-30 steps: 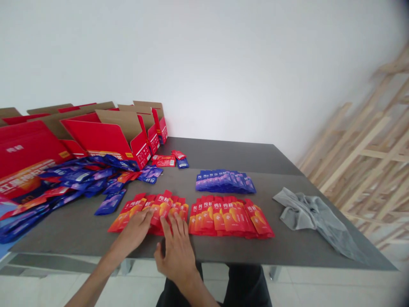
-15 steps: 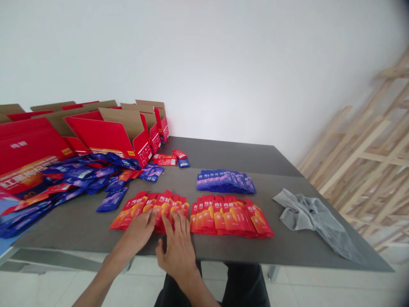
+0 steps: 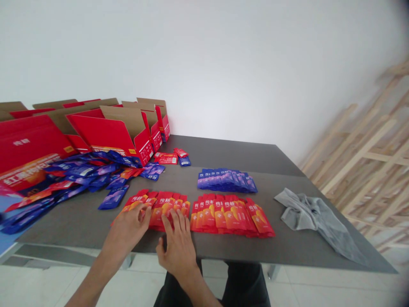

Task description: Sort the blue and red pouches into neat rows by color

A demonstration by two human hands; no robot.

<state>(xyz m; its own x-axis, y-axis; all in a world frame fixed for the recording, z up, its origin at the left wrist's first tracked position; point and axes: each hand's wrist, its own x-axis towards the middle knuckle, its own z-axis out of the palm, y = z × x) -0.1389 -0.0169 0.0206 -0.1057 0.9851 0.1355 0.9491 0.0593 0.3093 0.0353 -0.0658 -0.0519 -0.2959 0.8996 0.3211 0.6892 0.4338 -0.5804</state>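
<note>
A fanned row of red sachets (image 3: 164, 206) lies near the table's front edge. My left hand (image 3: 129, 228) rests over its left part, fingers bent and a gap showing by the thumb; nothing is visibly lifted in it. On the row's lower right part lie the fingertips of my right hand (image 3: 178, 243), fingers spread. Just to the right is a second fanned row of red sachets (image 3: 228, 215), which neither hand holds. Behind that one sits an overlapping row of blue sachets (image 3: 226, 181).
Open red cartons (image 3: 105, 128) stand at the back left. Before them spreads a loose pile of blue and red sachets (image 3: 86, 172). A few small packets (image 3: 168, 158) lie beyond. A grey cloth (image 3: 298, 211) is at the right, with wooden racks (image 3: 367, 162) past the table's edge.
My left hand has moved a little left over the red sachets, its fingers more bent. My right hand stays almost where it was. The view has shifted slightly.
</note>
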